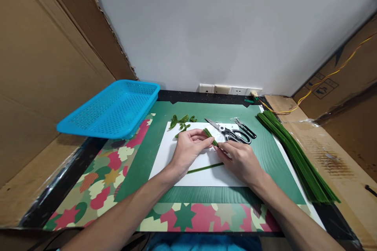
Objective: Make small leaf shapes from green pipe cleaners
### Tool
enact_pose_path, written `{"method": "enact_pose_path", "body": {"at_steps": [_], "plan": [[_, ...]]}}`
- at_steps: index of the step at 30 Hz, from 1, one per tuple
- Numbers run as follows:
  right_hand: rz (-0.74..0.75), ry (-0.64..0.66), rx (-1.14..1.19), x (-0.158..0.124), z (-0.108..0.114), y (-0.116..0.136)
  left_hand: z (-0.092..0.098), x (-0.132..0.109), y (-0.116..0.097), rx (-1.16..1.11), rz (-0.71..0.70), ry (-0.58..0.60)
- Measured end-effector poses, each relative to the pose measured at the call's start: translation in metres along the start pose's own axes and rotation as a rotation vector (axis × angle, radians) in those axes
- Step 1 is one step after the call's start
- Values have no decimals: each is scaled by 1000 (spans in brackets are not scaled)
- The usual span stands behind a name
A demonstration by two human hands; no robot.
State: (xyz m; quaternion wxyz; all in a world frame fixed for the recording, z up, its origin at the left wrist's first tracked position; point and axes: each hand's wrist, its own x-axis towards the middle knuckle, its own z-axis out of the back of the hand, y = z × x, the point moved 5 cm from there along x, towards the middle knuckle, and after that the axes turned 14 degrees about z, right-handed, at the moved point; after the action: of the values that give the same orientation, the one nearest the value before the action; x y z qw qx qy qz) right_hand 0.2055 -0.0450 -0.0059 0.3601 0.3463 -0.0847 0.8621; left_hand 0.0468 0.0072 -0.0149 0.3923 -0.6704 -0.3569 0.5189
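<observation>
Stem (211, 136) sits between the hands, over the paper (165, 164), its long axis slanting from far left to near right. The left hand (190, 147) pinches it midway; the right hand (240, 157) grips its near end, hidden by fingertips. The right hand hides where the strip (205, 168) ends; the left partly covers a leaf (177, 135).

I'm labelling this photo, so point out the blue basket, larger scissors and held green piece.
Blue basket (113, 106), head view: its mesh floor.
Larger scissors (222, 128), head view: the pivot.
Held green piece (208, 133), head view: its upper part.
</observation>
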Motion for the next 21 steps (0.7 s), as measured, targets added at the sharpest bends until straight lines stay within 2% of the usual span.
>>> {"method": "enact_pose_path", "body": {"at_steps": [13,21], "plan": [[32,10,-1,-2,0,0,0,-2,0,-21,20,-2],[3,39,10,-4,-4,-2,-1,0,4,-59,69,11]]}}
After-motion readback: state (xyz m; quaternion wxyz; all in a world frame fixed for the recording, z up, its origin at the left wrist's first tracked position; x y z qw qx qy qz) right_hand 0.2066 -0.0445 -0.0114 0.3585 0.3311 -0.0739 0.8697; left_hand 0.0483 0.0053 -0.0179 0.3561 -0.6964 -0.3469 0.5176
